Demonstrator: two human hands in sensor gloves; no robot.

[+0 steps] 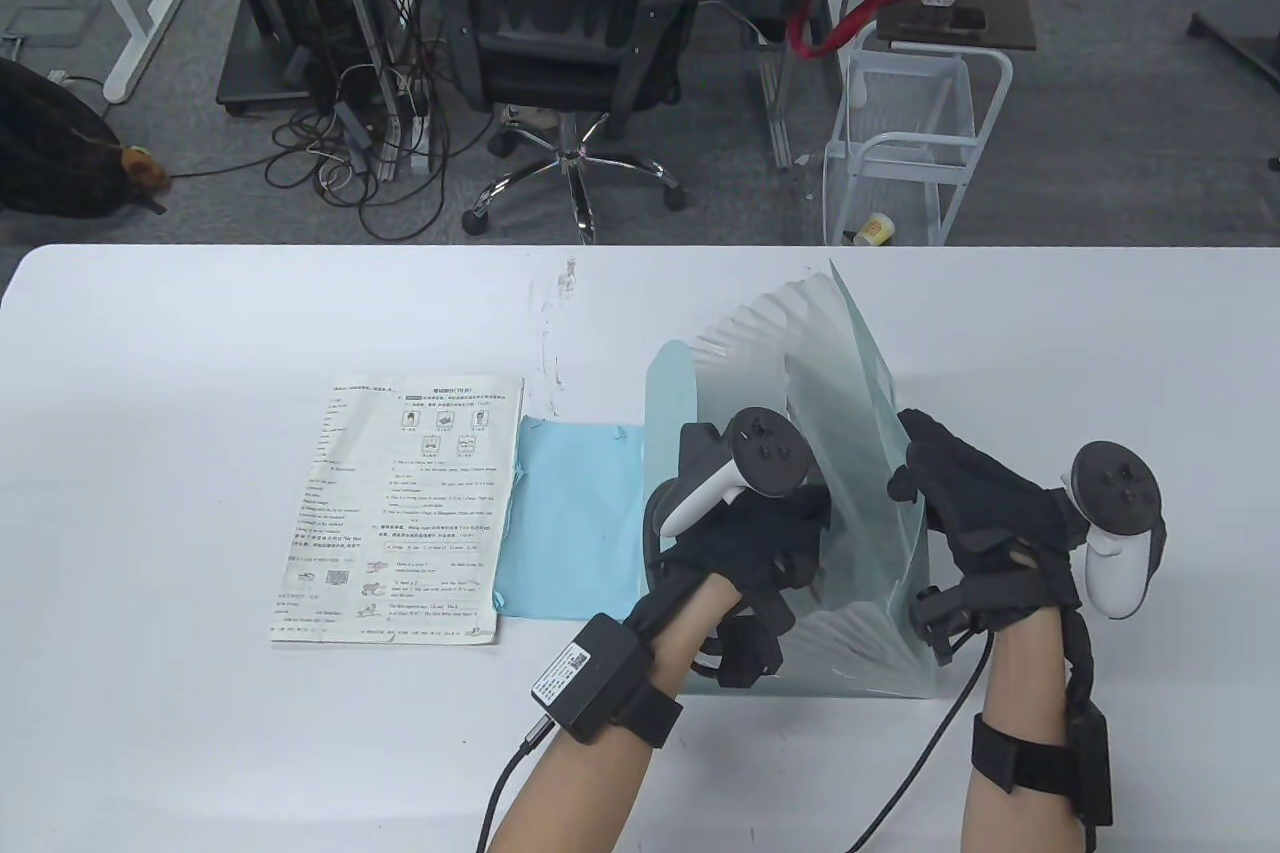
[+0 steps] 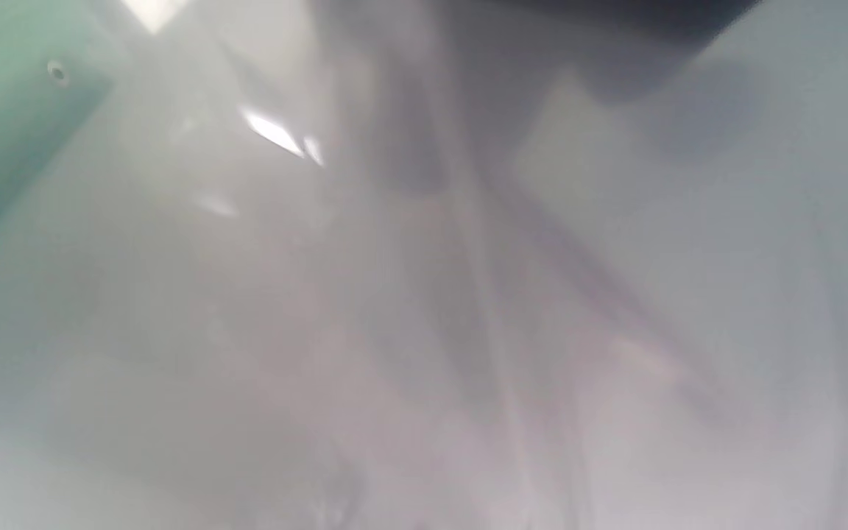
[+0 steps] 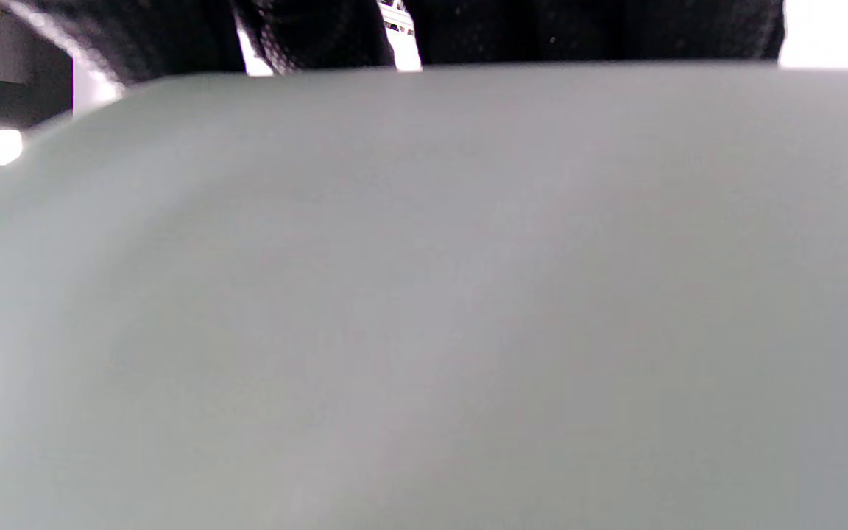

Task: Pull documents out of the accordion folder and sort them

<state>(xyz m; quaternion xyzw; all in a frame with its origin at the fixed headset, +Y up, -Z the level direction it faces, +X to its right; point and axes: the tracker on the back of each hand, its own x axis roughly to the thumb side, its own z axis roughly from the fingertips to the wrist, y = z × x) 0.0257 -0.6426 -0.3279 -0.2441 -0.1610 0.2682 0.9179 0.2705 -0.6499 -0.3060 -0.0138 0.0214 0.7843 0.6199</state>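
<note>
So the accordion folder (image 1: 800, 453) is sitting upright toward the right half of the desk (image 1: 200, 343), closer to the near edge than the far one, fanned wide open with its pale green pleats spread out. The left hand (image 1: 740, 533) is reaching down into the pockets from the left side; its fingers disappear among the dividers, so honestly I can't tell if it's grasping a sheet or just poking around. The left wrist view is basically a blurry wash of translucent plastic, no help there. The right hand (image 1: 985, 513) is grasping the folder's right outer wall near its top edge, fingers hooked over the rim. The right wrist view backs that up: gloved fingers (image 3: 542, 29) draped over the top of a big pale green panel (image 3: 424, 294).

Left of the folder, a light blue sheet (image 1: 580, 513) lies flat on the desk, and just beside that, overlapping its left edge, is a printed worksheet (image 1: 400, 513) with text and small pictures.
</note>
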